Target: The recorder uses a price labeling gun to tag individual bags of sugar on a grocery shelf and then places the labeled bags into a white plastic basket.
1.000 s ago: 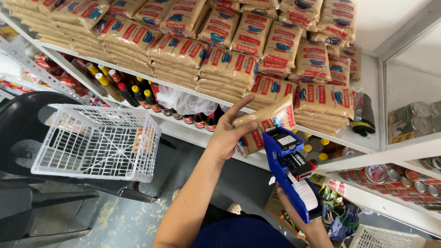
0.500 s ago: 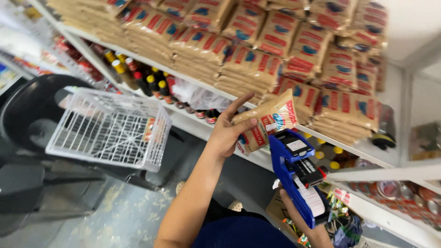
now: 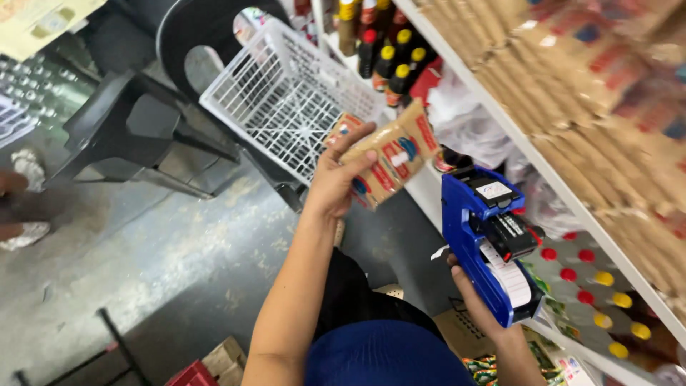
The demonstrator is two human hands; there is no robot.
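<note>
Here's the brown packet (image 3: 389, 161), long and flat with red and blue print, up in the air and tilted, its top corner pointing toward the shelf. The left hand (image 3: 337, 179) has it firmly: thumb laid across the printed face, the other fingers (image 3: 352, 137) curled around the far edge, so the packet sits squarely in the grip.

Just to the right of those fingers, not touching the packet, comes the blue label gun (image 3: 489, 239), its white label roll facing up and a strip of white paper running down its back. The right hand (image 3: 475, 300) is clenched around the handle from below; only the knuckles and wrist show, the fingertips are hidden behind the gun's body.

Behind the left fingers, just past the packet, sits a white wire basket (image 3: 286, 96), resting on a black plastic chair (image 3: 143, 121). Above and beyond the packet stand dark bottles (image 3: 389, 53) with yellow and red caps. Past the gun, to the right of both hands, runs the white shelf (image 3: 543, 168), stacked with blurred brown packets (image 3: 572, 78). Below the right hand, more bottle caps (image 3: 607, 300), red and yellow. Grey concrete floor (image 3: 143, 264) spreads out to the left beneath the left forearm.
</note>
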